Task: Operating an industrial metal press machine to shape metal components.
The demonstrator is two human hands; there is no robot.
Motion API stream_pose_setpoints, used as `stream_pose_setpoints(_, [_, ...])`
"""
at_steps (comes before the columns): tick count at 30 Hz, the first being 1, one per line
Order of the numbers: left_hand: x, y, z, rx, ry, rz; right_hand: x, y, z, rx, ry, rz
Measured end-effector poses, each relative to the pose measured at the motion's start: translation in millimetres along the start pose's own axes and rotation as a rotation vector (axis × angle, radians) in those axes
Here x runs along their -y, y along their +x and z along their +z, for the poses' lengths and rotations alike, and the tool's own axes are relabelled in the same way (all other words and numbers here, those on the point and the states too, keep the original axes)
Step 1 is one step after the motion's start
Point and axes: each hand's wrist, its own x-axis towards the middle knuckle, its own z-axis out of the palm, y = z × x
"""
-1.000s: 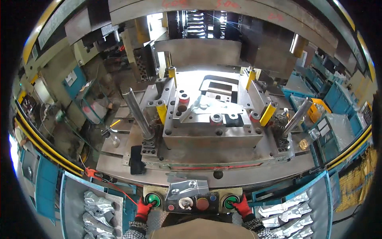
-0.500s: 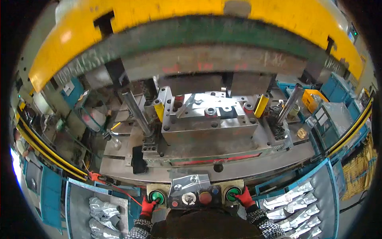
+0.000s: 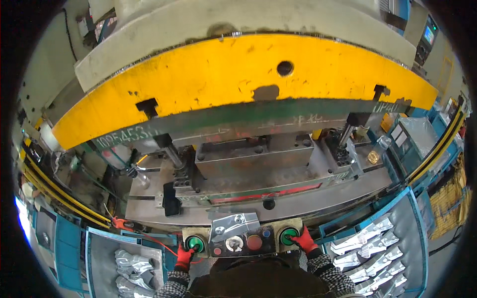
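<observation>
My left hand (image 3: 185, 256), in a red glove, rests at the left end of the control box (image 3: 218, 252). Its thumb lies on the left green push button (image 3: 195, 243), and its fingers are apart. At the other end, my right hand (image 3: 305, 241), also red-gloved, reaches its thumb to the right green push button (image 3: 288, 237) with a finger stretched along the box's side. Neither hand holds a loose thing. A stamped metal bracket (image 3: 234, 226) leans on the box between them. Ahead, the yellow press ram (image 3: 208, 69) is low, its upper die (image 3: 223, 130) over the lower die (image 3: 253, 166).
A blue-edged bin (image 3: 88, 263) with shiny metal parts stands at left; another blue-edged bin (image 3: 422, 238) with several long stamped parts is at right. Steel guide posts (image 3: 172, 153) flank the dies. Yellow-black rails (image 3: 64, 193) run along the sides. A bottle (image 3: 380, 149) stands at right.
The yellow ram and upper die have come down, hiding the shiny sheet part that lay on the lower die. Both hands stay at the green buttons.
</observation>
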Motion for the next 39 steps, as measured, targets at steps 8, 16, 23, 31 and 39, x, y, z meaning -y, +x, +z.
stream_pose_setpoints(8, [-95,-1,-17,0.327,0.627,-0.107,65,-12,-2,0.185,-0.049,0.077])
stream_pose_setpoints(16, [-374,36,195,0.138,0.572,0.608,22,-14,-21,0.128,-0.279,0.046])
stream_pose_setpoints(23, [-462,130,365,-0.269,1.170,1.264,-10,-14,-72,0.133,0.009,0.087])
stream_pose_setpoints(31, [-456,193,456,-0.375,1.534,1.113,-2,-21,-235,-0.412,0.095,-0.043])
stream_pose_setpoints(39, [-497,172,447,-0.142,1.028,1.370,135,118,-370,-0.459,-0.300,-0.311])
